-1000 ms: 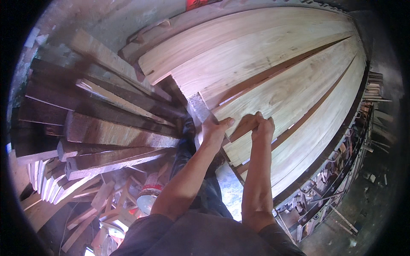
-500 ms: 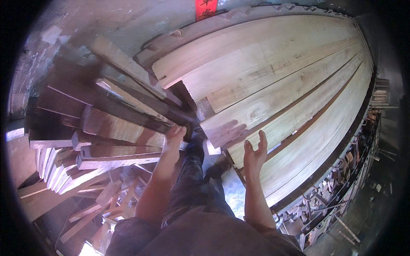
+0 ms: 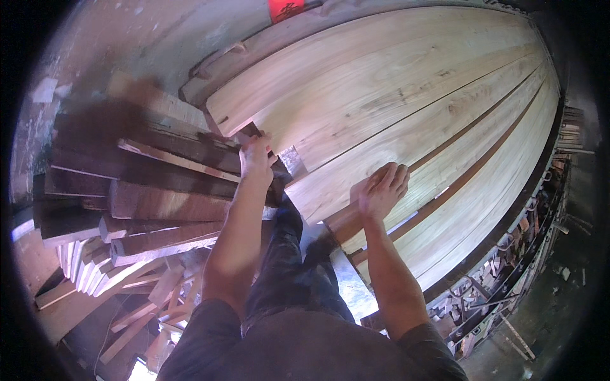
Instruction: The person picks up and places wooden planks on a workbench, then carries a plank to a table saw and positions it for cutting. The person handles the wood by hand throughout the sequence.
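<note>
My left hand (image 3: 256, 159) grips the end of a dark brown wooden plank (image 3: 190, 146) at the top of a stack of dark planks (image 3: 146, 197) on my left. Fingers spread, my right hand (image 3: 381, 188) rests flat on the near end of a pale wooden board (image 3: 356, 184). That board is one of several long pale boards (image 3: 406, 82) laid side by side and running away to the upper right. A thin dark strip (image 3: 470, 171) lies between two of them.
Pale offcuts and short sticks (image 3: 95, 279) lie heaped at the lower left. A metal rack edge with hooks (image 3: 508, 267) runs along the right of the boards. A red sign (image 3: 286, 7) hangs on the grey wall at the top. My dark trousers (image 3: 286, 267) are below.
Both hands have left the middle of the boards. The left one has reached left onto the dark plank stack and closed on a plank end; the right one now lies flat on a pale board.
</note>
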Action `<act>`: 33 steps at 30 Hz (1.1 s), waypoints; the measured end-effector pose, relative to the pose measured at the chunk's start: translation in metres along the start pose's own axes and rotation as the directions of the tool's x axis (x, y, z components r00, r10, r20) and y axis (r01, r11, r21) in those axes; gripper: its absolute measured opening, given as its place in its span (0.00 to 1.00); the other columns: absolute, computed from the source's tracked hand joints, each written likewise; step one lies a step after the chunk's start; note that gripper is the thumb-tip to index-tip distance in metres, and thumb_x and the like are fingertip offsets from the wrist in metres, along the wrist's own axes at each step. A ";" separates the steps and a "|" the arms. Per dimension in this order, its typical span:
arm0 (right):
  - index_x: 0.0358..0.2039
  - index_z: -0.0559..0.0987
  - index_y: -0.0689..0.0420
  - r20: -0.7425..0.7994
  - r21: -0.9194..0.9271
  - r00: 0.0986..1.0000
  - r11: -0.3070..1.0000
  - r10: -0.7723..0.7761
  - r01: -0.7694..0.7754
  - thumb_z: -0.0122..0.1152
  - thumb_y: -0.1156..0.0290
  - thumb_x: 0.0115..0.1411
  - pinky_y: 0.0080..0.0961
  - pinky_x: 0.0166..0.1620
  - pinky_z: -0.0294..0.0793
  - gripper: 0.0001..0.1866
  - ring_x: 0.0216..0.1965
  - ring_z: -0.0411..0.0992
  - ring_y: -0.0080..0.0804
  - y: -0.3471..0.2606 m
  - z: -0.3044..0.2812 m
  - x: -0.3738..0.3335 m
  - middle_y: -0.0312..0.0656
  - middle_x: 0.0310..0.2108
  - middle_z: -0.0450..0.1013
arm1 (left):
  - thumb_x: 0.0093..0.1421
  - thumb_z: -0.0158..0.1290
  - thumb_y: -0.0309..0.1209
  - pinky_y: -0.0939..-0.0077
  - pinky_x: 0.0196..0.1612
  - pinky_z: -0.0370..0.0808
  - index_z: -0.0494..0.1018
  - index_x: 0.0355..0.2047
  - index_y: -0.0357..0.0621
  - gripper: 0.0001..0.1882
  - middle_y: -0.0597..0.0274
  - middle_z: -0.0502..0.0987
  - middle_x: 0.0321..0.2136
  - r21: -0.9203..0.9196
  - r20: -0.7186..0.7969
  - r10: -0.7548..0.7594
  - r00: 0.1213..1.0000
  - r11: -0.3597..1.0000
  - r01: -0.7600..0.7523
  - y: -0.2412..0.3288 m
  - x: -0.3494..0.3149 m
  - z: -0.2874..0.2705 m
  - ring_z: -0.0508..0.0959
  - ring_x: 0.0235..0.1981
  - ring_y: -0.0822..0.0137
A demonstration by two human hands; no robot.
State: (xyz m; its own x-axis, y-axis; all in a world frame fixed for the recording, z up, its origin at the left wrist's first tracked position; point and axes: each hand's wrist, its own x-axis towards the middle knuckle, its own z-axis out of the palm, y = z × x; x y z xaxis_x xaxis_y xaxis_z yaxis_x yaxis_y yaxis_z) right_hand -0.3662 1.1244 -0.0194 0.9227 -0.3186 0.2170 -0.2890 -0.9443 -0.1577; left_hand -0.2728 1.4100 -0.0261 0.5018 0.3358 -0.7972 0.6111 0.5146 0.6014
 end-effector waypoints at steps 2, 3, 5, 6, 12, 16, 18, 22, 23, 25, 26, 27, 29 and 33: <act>0.64 0.62 0.63 0.012 0.005 1.000 1.000 0.023 -0.023 0.51 0.63 0.64 0.58 0.69 0.51 0.30 0.69 0.50 0.66 0.000 0.001 0.002 0.62 0.68 0.54 | 0.56 0.63 0.32 0.56 0.48 0.72 0.77 0.41 0.48 0.13 0.71 0.72 0.34 0.035 -0.033 0.027 0.999 0.999 -0.026 0.003 -0.007 0.010 0.71 0.37 0.68; 0.64 0.62 0.63 0.018 0.006 0.999 0.999 0.035 -0.035 0.51 0.63 0.64 0.58 0.69 0.50 0.30 0.69 0.50 0.66 0.000 0.000 0.002 0.62 0.68 0.54 | 0.56 0.63 0.32 0.59 0.47 0.73 0.77 0.40 0.47 0.12 0.71 0.72 0.33 0.057 -0.031 0.056 0.998 0.997 -0.054 0.005 -0.009 0.015 0.71 0.35 0.68; 0.65 0.62 0.63 0.038 0.008 0.998 0.999 0.047 -0.047 0.52 0.63 0.64 0.59 0.69 0.49 0.31 0.70 0.49 0.66 -0.003 -0.002 0.002 0.62 0.68 0.54 | 0.54 0.65 0.31 0.72 0.39 0.70 0.78 0.35 0.45 0.10 0.72 0.74 0.29 0.044 -0.030 0.161 0.987 0.986 -0.159 0.005 -0.008 0.020 0.71 0.29 0.72; 0.65 0.62 0.63 0.048 0.008 0.997 0.999 0.053 -0.054 0.52 0.63 0.64 0.59 0.69 0.48 0.31 0.70 0.49 0.66 -0.003 -0.004 0.003 0.62 0.68 0.54 | 0.54 0.65 0.32 0.74 0.37 0.69 0.78 0.34 0.45 0.10 0.72 0.74 0.28 0.077 -0.051 0.153 0.987 0.986 -0.149 0.008 -0.005 0.024 0.71 0.28 0.73; 0.66 0.59 0.63 0.085 0.024 0.996 0.999 0.030 -0.032 0.53 0.63 0.63 0.60 0.69 0.46 0.34 0.70 0.47 0.67 -0.005 -0.006 0.004 0.63 0.68 0.52 | 0.51 0.69 0.35 0.76 0.30 0.64 0.77 0.30 0.48 0.11 0.75 0.73 0.24 0.104 -0.084 0.204 0.975 0.975 -0.195 0.000 0.029 0.015 0.67 0.24 0.77; 0.67 0.58 0.63 0.084 0.008 0.996 1.000 0.026 -0.027 0.52 0.64 0.63 0.61 0.69 0.45 0.35 0.71 0.46 0.67 -0.003 -0.003 0.003 0.63 0.69 0.51 | 0.50 0.69 0.33 0.77 0.29 0.65 0.78 0.29 0.48 0.11 0.75 0.74 0.23 0.040 -0.070 0.131 0.989 0.991 -0.129 0.000 0.028 0.010 0.70 0.25 0.76; 0.68 0.57 0.64 0.074 0.000 0.997 1.000 0.023 -0.023 0.51 0.63 0.63 0.61 0.69 0.45 0.35 0.71 0.45 0.66 0.000 0.000 0.001 0.63 0.69 0.51 | 0.50 0.69 0.32 0.77 0.27 0.65 0.78 0.30 0.47 0.10 0.74 0.75 0.24 -0.016 -0.053 0.125 0.991 0.992 -0.126 0.003 0.015 0.015 0.71 0.24 0.76; 0.68 0.57 0.64 0.084 0.011 0.996 1.000 0.014 -0.015 0.49 0.61 0.64 0.62 0.69 0.45 0.35 0.71 0.45 0.67 -0.001 0.000 0.003 0.63 0.69 0.51 | 0.50 0.68 0.31 0.77 0.26 0.66 0.79 0.34 0.44 0.12 0.71 0.77 0.27 -0.171 0.054 0.096 0.994 0.981 -0.086 0.001 0.023 0.005 0.75 0.27 0.75; 0.68 0.57 0.64 0.092 0.005 0.996 1.000 0.013 -0.014 0.49 0.61 0.64 0.63 0.69 0.45 0.35 0.71 0.46 0.67 0.000 0.000 0.001 0.63 0.69 0.51 | 0.50 0.68 0.31 0.77 0.27 0.67 0.79 0.34 0.43 0.13 0.70 0.78 0.28 -0.209 0.075 0.087 0.993 0.975 -0.070 0.002 0.025 0.005 0.75 0.27 0.75; 0.68 0.57 0.63 0.099 0.000 0.995 1.000 0.011 -0.011 0.49 0.61 0.64 0.63 0.69 0.45 0.35 0.71 0.46 0.67 -0.001 0.003 0.002 0.63 0.69 0.51 | 0.50 0.68 0.31 0.77 0.28 0.68 0.79 0.36 0.42 0.14 0.68 0.79 0.29 -0.226 0.121 0.087 0.989 0.972 -0.058 0.003 0.026 0.004 0.76 0.29 0.74; 0.68 0.57 0.63 0.073 -0.009 0.997 1.000 -0.004 0.005 0.49 0.62 0.64 0.62 0.69 0.46 0.35 0.71 0.47 0.66 -0.002 0.003 0.002 0.63 0.69 0.51 | 0.50 0.68 0.30 0.77 0.30 0.68 0.79 0.38 0.41 0.15 0.68 0.79 0.29 -0.207 0.144 0.094 0.985 0.976 -0.063 0.003 0.025 0.003 0.76 0.29 0.73; 0.68 0.58 0.63 0.048 -0.019 0.999 1.000 -0.020 0.021 0.49 0.63 0.63 0.62 0.69 0.47 0.34 0.71 0.47 0.65 -0.002 0.002 0.001 0.62 0.69 0.51 | 0.50 0.68 0.30 0.77 0.31 0.69 0.79 0.39 0.40 0.16 0.67 0.80 0.30 -0.187 0.167 0.101 0.981 0.980 -0.069 0.003 0.024 0.002 0.77 0.29 0.72; 0.68 0.58 0.62 0.022 -0.033 0.999 0.999 -0.036 0.036 0.49 0.63 0.63 0.61 0.69 0.48 0.34 0.70 0.48 0.64 -0.003 0.004 0.000 0.61 0.69 0.52 | 0.50 0.68 0.30 0.77 0.33 0.70 0.80 0.40 0.39 0.17 0.65 0.81 0.31 -0.127 0.212 0.092 0.973 0.990 -0.066 0.006 0.024 -0.001 0.77 0.30 0.71; 0.68 0.58 0.62 0.022 -0.034 0.998 0.998 -0.054 0.054 0.48 0.61 0.63 0.63 0.67 0.49 0.34 0.70 0.48 0.65 0.000 0.007 -0.001 0.63 0.69 0.50 | 0.49 0.68 0.29 0.76 0.33 0.70 0.81 0.37 0.37 0.16 0.63 0.82 0.30 0.018 0.227 0.060 0.972 0.998 -0.066 0.012 0.028 -0.006 0.77 0.29 0.72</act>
State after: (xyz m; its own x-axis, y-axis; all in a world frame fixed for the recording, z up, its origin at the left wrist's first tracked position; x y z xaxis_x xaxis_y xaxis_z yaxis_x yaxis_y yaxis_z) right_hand -0.3655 1.1258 -0.0265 0.9424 -0.2655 0.2035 -0.2468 -0.9625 -0.1128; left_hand -0.2553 1.4299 -0.0414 0.6635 0.1779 -0.7267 0.5877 0.4771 0.6534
